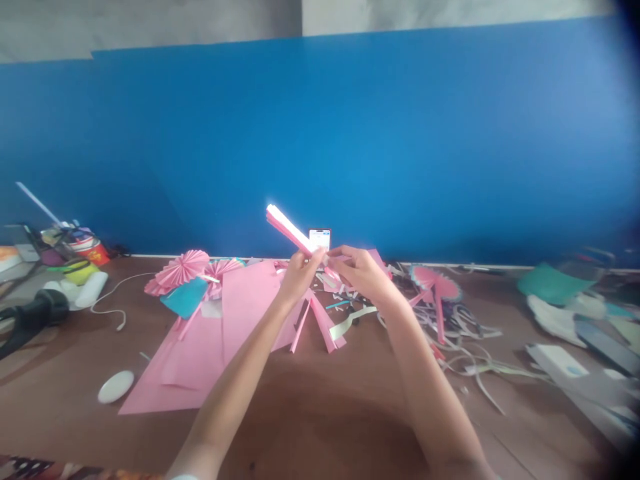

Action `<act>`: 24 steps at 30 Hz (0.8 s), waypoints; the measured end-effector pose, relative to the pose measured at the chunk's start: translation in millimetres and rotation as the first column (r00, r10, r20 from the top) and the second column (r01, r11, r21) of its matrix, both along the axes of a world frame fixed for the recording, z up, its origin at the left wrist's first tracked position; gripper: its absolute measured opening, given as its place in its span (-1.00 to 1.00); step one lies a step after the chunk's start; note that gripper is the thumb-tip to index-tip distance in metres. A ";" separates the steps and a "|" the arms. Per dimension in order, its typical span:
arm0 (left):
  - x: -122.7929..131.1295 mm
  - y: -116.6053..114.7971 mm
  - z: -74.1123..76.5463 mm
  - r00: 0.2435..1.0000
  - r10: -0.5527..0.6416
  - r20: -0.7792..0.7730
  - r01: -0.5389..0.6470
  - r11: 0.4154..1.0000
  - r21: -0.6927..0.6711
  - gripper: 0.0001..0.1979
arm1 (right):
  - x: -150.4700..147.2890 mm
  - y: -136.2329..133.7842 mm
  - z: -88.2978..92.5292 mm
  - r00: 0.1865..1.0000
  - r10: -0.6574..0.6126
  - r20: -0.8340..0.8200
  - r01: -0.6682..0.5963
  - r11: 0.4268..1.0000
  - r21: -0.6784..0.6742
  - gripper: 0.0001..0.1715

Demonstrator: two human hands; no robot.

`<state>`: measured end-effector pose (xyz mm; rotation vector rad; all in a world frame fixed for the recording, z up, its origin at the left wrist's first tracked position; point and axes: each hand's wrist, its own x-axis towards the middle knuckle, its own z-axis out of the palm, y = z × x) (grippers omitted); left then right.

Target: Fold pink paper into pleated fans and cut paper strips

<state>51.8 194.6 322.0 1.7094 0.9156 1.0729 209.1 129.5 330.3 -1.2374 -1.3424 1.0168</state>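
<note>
A narrow bundle of folded pink paper (289,229), white along its upper edge, slants up to the left in front of the blue wall. Its lower end is in my left hand (301,275), whose thumb and fingers are pressed round it. Close beside, my right hand (356,268) has its fingers bent together at the bundle's lower end; what they pinch is too small to make out. Just behind the hands stands a phone (320,238) with a lit screen. Below them on the table lie folded pink strips (320,323).
Pink sheets (200,353), pleated pink fans (183,270) and a teal piece (185,298) lie left. A white oval object (116,387) is nearer. Right are another fan (436,283), tangled white strips (470,327) and a green sheet (553,285). A red container (95,252) stands far left.
</note>
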 end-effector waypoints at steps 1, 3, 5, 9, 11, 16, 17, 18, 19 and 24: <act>-2.0 1.8 0.5 0.999 0.014 -0.047 -0.013 1.000 0.004 -0.56 | 1.0 -1.5 1.1 0.999 -0.021 0.040 0.021 1.000 -0.001 -0.62; -4.7 4.8 1.0 0.995 0.013 -0.099 -0.015 1.000 -0.020 -0.50 | 2.8 -3.9 2.9 0.992 -0.065 0.111 0.064 0.998 0.010 -0.63; -5.9 5.6 2.1 0.992 0.000 -0.127 -0.006 0.999 -0.043 -0.47 | 3.7 -4.9 3.2 0.984 -0.085 0.154 0.083 0.996 0.023 -0.64; -7.5 2.0 8.2 0.996 -0.044 -0.076 0.037 0.995 -0.093 -0.52 | 3.4 -3.5 2.1 0.980 -0.085 0.177 0.081 0.996 0.033 -0.67; -8.4 0.3 10.9 0.998 -0.064 -0.009 0.063 0.991 -0.118 -0.56 | 3.6 -3.0 2.5 0.980 -0.087 0.178 0.081 0.996 0.039 -0.69; -7.8 2.1 8.8 0.988 -0.124 0.090 0.132 0.987 -0.092 -0.57 | 6.5 -4.5 5.4 0.959 -0.113 0.261 0.096 0.992 0.077 -0.73; -6.9 2.8 7.6 0.988 -0.122 0.095 0.131 0.987 -0.097 -0.57 | 7.1 -4.8 5.7 0.948 -0.130 0.289 0.109 0.990 0.088 -0.73; -5.9 3.3 6.6 0.988 -0.120 0.096 0.130 0.986 -0.105 -0.57 | 7.6 -5.0 6.0 0.938 -0.147 0.315 0.122 0.988 0.097 -0.74; -4.9 3.6 5.8 0.988 -0.120 0.093 0.130 0.985 -0.114 -0.58 | 8.0 -5.1 6.1 0.927 -0.160 0.338 0.132 0.986 0.105 -0.75; -3.1 1.8 2.2 0.991 -0.115 0.066 0.124 0.982 -0.142 -0.61 | 9.4 -6.3 6.7 0.901 -0.177 0.396 0.137 0.982 0.129 -0.79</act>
